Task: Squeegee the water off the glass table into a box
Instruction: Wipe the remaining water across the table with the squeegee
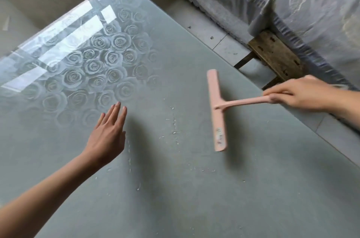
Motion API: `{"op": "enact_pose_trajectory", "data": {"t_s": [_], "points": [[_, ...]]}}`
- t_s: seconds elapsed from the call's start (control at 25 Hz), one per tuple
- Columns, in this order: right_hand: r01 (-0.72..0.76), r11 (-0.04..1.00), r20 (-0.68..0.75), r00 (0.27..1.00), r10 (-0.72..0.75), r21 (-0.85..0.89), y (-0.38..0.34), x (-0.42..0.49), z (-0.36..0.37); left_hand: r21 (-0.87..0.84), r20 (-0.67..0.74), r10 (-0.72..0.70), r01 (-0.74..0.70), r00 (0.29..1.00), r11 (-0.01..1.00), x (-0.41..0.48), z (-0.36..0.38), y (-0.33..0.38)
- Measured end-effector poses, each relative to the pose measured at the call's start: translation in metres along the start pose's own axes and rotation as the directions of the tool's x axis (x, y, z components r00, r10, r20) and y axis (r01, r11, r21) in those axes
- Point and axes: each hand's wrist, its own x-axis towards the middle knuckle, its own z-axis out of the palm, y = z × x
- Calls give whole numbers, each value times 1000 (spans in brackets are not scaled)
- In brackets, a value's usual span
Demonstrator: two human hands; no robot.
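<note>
Looking down on one frosted glass table (175, 189), showing a rose print and window glare towards its far left corner. Running along beyond the table's far right side: one grey quilted cover (311, 14) draping over furniture, with pale floor tiles (204, 29) and one worn wooden board (272, 53) showing between it and the table. Hanging over the table's right half: one pink T-shaped squeegee (217, 109), its blade bar pointing along the glass and its near end blurring. Touching the surface or not, impossible to tell. Grasping the far end of the squeegee handle: the right hand (298, 94), fingers curling round it, reaching in across the table's right edge. Hovering over the table's left-centre: the left hand (108, 134), palm down, fingers stretching straight and close together, holding nothing. Lying on the table between the left hand and the squeegee: thin broken lines of water droplets (174, 121), too many and too small for counting.
</note>
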Motion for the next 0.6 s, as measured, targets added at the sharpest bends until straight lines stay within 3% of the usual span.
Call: {"op": "enact_pose_trajectory", "data": {"t_s": [0.12,0.24,0.36,0.48,0.6], "points": [[-22,996,-11,1000,21,-91,-19,-4,7,50,10,-111,111,994,993,-16,-2,-26],[158,987,42,987,-157,-23,-119,25,39,77,-6,-161,161,987,984,-29,-3,-46],[318,948,-36,947,-319,-32,-166,36,35,120,29,-207,202,978,972,-36,-4,-59],[187,977,-31,981,-191,-103,-112,29,-1,128,46,-234,226,971,966,-50,-9,-76],[67,956,-27,997,-78,-286,-78,17,-21,128,56,-259,250,964,960,-60,-10,-88]]}}
